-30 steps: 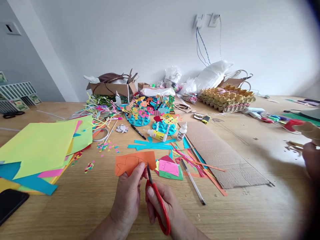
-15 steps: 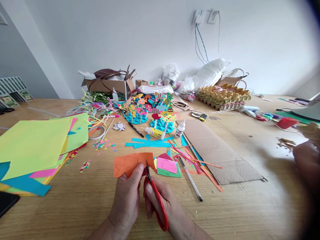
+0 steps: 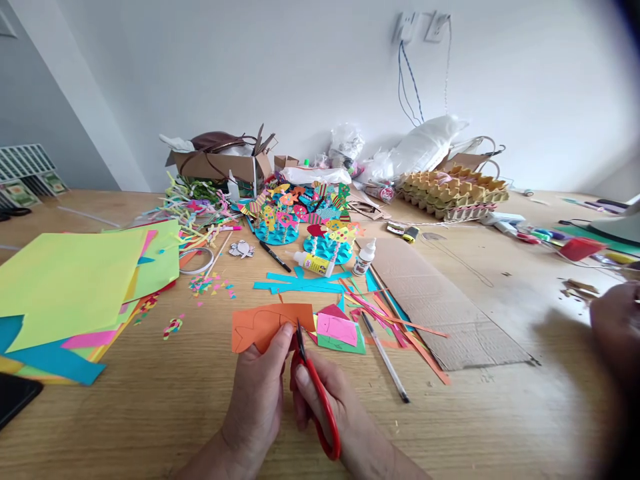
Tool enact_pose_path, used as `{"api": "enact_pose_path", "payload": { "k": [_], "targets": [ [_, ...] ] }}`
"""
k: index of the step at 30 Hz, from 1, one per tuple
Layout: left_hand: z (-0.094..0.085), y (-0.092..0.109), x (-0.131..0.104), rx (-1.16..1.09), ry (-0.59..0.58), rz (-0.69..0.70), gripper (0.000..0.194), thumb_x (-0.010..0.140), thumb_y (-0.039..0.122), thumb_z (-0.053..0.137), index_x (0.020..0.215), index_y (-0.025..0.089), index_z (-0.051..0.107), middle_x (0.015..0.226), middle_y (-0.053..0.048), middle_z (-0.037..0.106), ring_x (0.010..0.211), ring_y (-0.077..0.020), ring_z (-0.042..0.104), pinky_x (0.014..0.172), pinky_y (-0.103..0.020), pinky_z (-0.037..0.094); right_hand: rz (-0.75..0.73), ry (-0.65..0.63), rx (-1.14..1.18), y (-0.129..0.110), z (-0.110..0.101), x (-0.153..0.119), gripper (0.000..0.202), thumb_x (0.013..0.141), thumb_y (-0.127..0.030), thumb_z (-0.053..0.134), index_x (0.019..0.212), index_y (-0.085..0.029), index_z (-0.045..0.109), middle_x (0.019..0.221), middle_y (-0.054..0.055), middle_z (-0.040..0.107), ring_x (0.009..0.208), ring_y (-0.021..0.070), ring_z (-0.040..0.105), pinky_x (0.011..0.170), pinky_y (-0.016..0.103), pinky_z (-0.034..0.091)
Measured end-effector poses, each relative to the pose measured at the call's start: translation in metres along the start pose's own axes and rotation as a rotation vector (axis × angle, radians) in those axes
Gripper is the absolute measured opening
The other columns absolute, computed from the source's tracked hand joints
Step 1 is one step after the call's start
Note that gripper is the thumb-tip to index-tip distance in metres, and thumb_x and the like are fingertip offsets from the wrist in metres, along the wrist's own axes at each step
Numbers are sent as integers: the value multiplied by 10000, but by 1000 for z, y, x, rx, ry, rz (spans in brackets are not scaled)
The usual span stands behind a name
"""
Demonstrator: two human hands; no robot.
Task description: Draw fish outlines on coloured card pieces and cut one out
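Observation:
My left hand pinches the lower edge of an orange paper, which has a fish-like outline drawn on it. Red-handled scissors are in my right hand, their dark blades at the paper's right part, close to my left thumb. Just right of the orange paper lie a pink piece with a drawn outline and a green piece under it. A pen rests on the table to the right of these.
Coloured sheets lie at left, a phone below them. Glue bottles, blue strips and paper fish on blue bases stand or lie ahead. Cardboard is right; another person's hand is far right.
The view has shifted slightly, moving the scene a little to the right. The scissor blades look closer together on the orange paper. At far right, the other person's hand no longer shows the egg-carton piece above it.

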State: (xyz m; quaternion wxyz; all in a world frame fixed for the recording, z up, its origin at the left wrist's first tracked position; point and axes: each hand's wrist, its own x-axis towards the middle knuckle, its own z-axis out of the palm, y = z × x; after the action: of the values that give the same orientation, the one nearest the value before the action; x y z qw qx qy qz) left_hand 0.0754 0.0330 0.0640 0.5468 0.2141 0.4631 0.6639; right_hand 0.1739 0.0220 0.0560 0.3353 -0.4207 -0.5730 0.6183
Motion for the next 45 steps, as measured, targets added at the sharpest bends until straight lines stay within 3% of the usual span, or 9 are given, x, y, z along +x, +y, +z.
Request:
{"api": "enact_pose_path", "payload": {
  "k": [7, 22, 36, 45],
  "targets": [
    [-1, -2, 0, 46, 13, -4, 255, 560, 363, 751, 655, 169, 618, 650, 3, 634, 642, -166, 562, 615, -264, 460, 33, 9, 16, -2, 2, 1, 638, 698, -837, 404, 654, -202, 433, 494, -46, 440, 460, 98, 417, 447, 216, 367],
    [-1, -1, -2, 30, 9, -11, 251, 567, 369, 756, 649, 172, 625, 655, -1, 642, 638, -166, 575, 629, -270, 472, -60, -27, 31, 4, 0, -1, 571, 821, -736, 384, 651, -194, 446, 476, -46, 439, 428, 83, 393, 413, 192, 330],
    [-3, 0, -3, -1, -31, 29, 226, 584, 350, 763, 656, 176, 637, 672, 0, 652, 674, -172, 583, 679, -280, 482, -50, -37, 25, 7, 0, -1, 610, 809, -753, 378, 568, -195, 422, 446, -50, 421, 396, 67, 361, 386, 179, 307],
    [-3, 5, 0, 19, -51, 50, 193, 569, 323, 766, 641, 192, 643, 668, -5, 650, 654, -182, 590, 654, -284, 497, -42, -47, 31, 6, -1, 0, 575, 796, -757, 389, 633, -207, 412, 428, -65, 412, 372, 70, 349, 378, 188, 283]
  ]
}}
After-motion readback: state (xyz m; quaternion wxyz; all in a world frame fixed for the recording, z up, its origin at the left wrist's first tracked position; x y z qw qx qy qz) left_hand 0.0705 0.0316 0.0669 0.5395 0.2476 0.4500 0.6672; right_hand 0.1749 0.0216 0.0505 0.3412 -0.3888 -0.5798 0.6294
